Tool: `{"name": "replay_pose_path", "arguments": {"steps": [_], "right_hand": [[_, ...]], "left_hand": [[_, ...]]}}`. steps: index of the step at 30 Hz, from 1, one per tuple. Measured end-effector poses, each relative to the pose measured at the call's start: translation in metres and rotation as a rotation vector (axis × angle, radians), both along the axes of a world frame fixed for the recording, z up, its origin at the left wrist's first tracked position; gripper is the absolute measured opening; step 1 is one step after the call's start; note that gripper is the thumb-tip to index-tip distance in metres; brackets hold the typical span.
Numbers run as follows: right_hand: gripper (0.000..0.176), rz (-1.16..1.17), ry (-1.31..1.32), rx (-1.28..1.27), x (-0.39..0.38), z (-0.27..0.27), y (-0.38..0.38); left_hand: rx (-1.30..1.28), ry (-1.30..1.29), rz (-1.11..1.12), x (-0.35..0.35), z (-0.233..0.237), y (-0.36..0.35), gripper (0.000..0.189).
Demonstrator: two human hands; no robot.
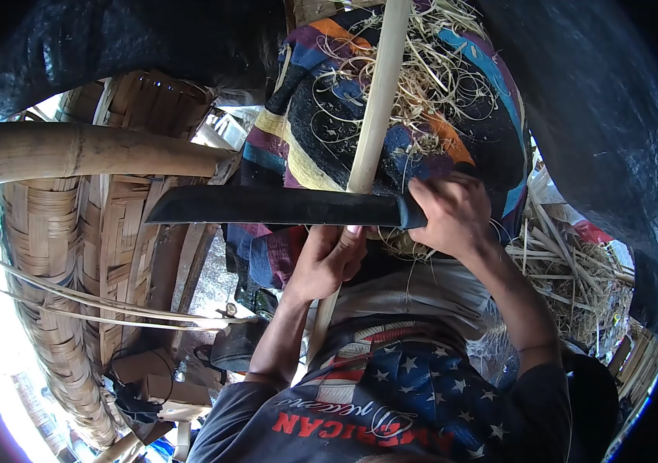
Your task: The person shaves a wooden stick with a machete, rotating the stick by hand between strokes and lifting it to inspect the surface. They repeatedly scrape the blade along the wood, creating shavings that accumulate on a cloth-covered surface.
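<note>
A machete (275,206) with a long dark blade lies crosswise over a pale bamboo strip (379,100), its tip to the left. Closed round the machete's handle is my right hand (452,212). My left hand (329,258) grips the strip just below the blade, thumb up near the blade's lower edge. The strip runs from the top of the view, under the blade, down past my left hand toward my lap. A striped, colourful cloth (313,158) covers my legs beneath it, with curly bamboo shavings (429,77) heaped on it.
A thick bamboo pole (97,150) juts in from the left, before a woven bamboo wall (43,255). Thin split strips (113,305) stick out at lower left. More shavings and slivers (568,270) lie at right. Dark plastic sheeting (591,116) hangs on the right.
</note>
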State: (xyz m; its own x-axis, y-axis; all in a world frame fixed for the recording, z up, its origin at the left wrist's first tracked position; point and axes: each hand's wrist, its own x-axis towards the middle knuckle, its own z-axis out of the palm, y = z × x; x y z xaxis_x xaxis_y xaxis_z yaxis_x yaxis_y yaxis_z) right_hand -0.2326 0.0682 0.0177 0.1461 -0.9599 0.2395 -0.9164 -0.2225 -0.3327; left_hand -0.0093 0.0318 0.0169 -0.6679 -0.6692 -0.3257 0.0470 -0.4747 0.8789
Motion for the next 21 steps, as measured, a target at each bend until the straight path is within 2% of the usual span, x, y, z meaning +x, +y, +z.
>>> {"name": "replay_pose_path", "arguments": {"steps": [4,7,13,14,16,18,21], "right_hand": [[0.047,0.003,0.028,-0.082,-0.007,-0.016,-0.007],[0.037,0.032,0.020,-0.298,-0.014,-0.027,-0.016],[0.025,0.006,0.100,-0.342,-0.026,-0.044,-0.021],[0.022,-0.015,0.032,-0.311,-0.034,-0.054,-0.023],[0.027,-0.627,0.243,0.239,-0.067,-0.012,-0.035],[0.028,-0.960,0.159,0.125,-0.123,-0.001,-0.048],[0.025,-0.923,-0.004,-0.081,-0.142,-0.002,-0.039]], "left_hand": [[-0.015,-0.011,-0.020,0.000,-0.004,0.002,0.027],[0.039,-0.062,-0.005,-0.004,-0.004,0.005,0.027],[0.038,-0.116,-0.010,-0.012,-0.003,0.004,0.025],[0.039,-0.115,-0.012,-0.006,-0.002,0.004,0.025],[0.103,-0.073,0.009,0.012,-0.002,0.007,0.028],[0.071,-0.120,0.026,0.027,-0.009,0.021,0.032],[0.057,-0.099,0.014,0.026,-0.017,0.019,0.035]]}}
